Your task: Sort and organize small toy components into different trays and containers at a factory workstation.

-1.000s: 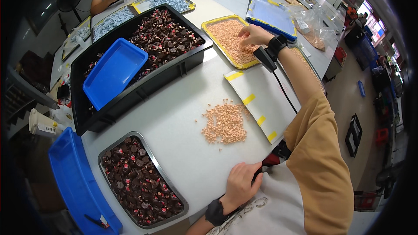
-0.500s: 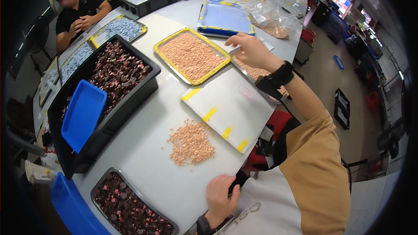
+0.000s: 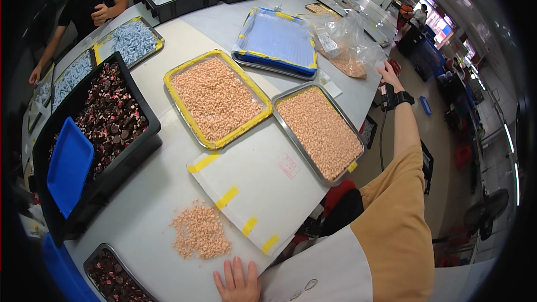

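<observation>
My left hand (image 3: pixel 239 284) lies flat on the near table edge, fingers spread and holding nothing. Just beyond it is a loose pile of small peach-orange pieces (image 3: pixel 200 231). My right hand (image 3: pixel 391 78) reaches out past the table's right side, fingers partly extended, with nothing visible in it; a black strap and cabled device are on its wrist. The clear plastic bag (image 3: pixel 348 50) of similar pieces is nearest to it. Two metal trays of peach pieces stand side by side: a yellow-taped tray (image 3: pixel 264 116) and a plain-rimmed tray (image 3: pixel 279 126). A white board (image 3: pixel 257 182) with yellow tape lies before them.
At left, a black crate (image 3: pixel 112 190) holds dark chocolate-like pieces and a blue tray (image 3: pixel 70 168). Another dark-filled tray (image 3: pixel 89 268) sits near front left. Blue-covered trays (image 3: pixel 277 39) are stacked at the back. A co-worker (image 3: pixel 95 0) sits behind blue-filled trays (image 3: pixel 128 42).
My right hand has moved from above the plain-rimmed tray out to the right. My left hand has flattened onto the table. The view has shifted, and the co-worker's hands have moved apart.
</observation>
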A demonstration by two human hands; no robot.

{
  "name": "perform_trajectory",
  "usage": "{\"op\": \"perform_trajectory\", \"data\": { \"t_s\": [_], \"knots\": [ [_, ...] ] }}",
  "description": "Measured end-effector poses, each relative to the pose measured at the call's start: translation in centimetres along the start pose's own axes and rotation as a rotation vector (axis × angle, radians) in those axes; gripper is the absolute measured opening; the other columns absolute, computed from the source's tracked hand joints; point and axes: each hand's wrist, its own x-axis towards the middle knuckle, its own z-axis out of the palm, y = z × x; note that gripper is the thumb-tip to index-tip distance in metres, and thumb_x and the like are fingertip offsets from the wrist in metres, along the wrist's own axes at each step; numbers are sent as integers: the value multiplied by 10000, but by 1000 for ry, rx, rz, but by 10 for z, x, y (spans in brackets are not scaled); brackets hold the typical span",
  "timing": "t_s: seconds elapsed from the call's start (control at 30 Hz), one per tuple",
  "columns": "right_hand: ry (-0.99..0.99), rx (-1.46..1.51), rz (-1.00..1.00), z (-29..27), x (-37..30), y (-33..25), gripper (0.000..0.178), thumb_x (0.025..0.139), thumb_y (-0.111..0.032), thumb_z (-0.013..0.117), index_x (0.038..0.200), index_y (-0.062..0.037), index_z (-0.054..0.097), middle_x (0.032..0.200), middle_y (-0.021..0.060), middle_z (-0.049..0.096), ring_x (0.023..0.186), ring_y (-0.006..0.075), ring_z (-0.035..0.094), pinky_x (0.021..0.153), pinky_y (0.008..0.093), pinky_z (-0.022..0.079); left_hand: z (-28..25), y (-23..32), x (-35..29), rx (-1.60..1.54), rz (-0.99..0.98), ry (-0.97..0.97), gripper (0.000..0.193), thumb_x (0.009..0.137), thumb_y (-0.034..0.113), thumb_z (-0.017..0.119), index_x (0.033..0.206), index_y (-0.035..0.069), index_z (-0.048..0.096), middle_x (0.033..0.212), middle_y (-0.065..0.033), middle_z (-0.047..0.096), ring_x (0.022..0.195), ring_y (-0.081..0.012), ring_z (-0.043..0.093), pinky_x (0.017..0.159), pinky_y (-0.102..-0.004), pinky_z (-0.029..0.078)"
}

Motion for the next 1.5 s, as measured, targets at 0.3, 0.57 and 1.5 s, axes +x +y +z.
{"op": "perform_trajectory", "data": {
  "t_s": [0.3, 0.57, 1.5],
  "knots": [
    [-150, -359, -260, 34, 77, -4, 392, 896, -216, 576, 1231, -17, 623, 1231, 107, 627, 1140, 232, 571, 965, 318, 428, 8, -7, 12, 147, 161, 29, 494, 915, 310, 584, 1361, 109, 514, 1426, -281, 445, 1314, -456, 437, 1034, -605, 366],
    [-383, 457, 95, 66, -5, -44, 212, 862, -30, 607, 1073, -49, 599, 854, 7, 592, 782, 92, 608, 645, 229, 492, 16, -4, 11, 207, 158, 42, 461, 919, 310, 577, 1342, 133, 533, 1401, -271, 486, 1276, -451, 485, 1024, -590, 386],
    [-181, -813, -165, 20, -61, -63, 455, 807, -305, 712, 1194, -108, 576, 910, 146, 680, 865, 324, 676, 710, 425, 545, 21, -4, 0, 193, 117, 69, 434, 950, 325, 480, 1370, 226, 531, 1451, -194, 464, 1328, -412, 434, 1089, -564, 333]
  ]
}}
